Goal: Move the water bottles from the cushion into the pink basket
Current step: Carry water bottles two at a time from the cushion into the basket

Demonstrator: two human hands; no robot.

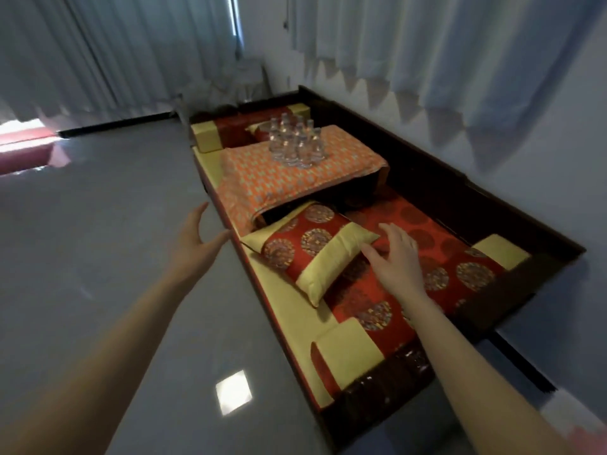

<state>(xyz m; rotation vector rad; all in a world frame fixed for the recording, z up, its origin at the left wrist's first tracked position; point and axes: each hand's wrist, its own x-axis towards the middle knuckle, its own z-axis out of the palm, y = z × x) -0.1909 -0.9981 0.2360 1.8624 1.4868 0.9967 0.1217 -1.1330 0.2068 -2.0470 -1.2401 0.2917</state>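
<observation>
Several clear water bottles [295, 142] stand upright in a tight cluster on an orange patterned cushion [262, 182] laid over a low table on a long dark wooden bench. My left hand [193, 241] is open, fingers spread, in the air beside the bench's near edge. Spread and empty, my right hand [394, 261] hovers over a red and gold pillow [312, 254] on the red seat cushion. Both hands are well short of the bottles. No pink basket shows; a pink sliver [591, 438] sits at the lower right corner.
Red and gold bolsters [210, 136] lie at the bench's far end, another [348, 353] at the near end. Grey glossy floor [98, 224] stretches to the left. White curtains [115, 44] hang behind, and a white wall [492, 142] runs along the right.
</observation>
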